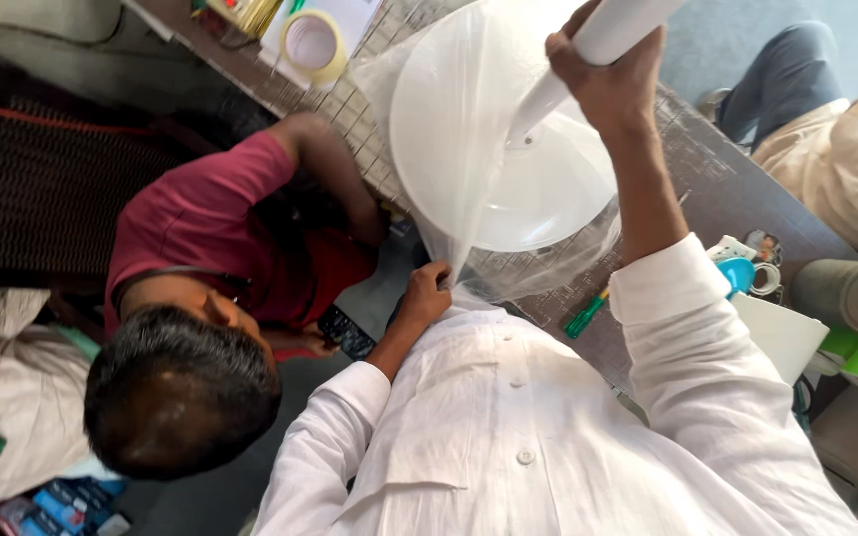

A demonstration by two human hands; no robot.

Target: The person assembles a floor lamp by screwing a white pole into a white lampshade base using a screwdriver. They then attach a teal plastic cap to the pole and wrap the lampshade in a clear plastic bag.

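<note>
plastic bag (pixel 459 129), thin, soft and slippery, covers a white round base (pixel 538 189) above the surface (pixel 717 189). right hand (pixel 603 84) grips the stiff white pole (pixel 613 30); left hand (pixel 429 293) pinches the bag's lower edge.

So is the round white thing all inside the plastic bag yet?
Mostly: the clear bag already covers the round white base. The right hand holds the white pole while the left hand pinches the bag's gathered end. The pole's top sits out of view.
</note>
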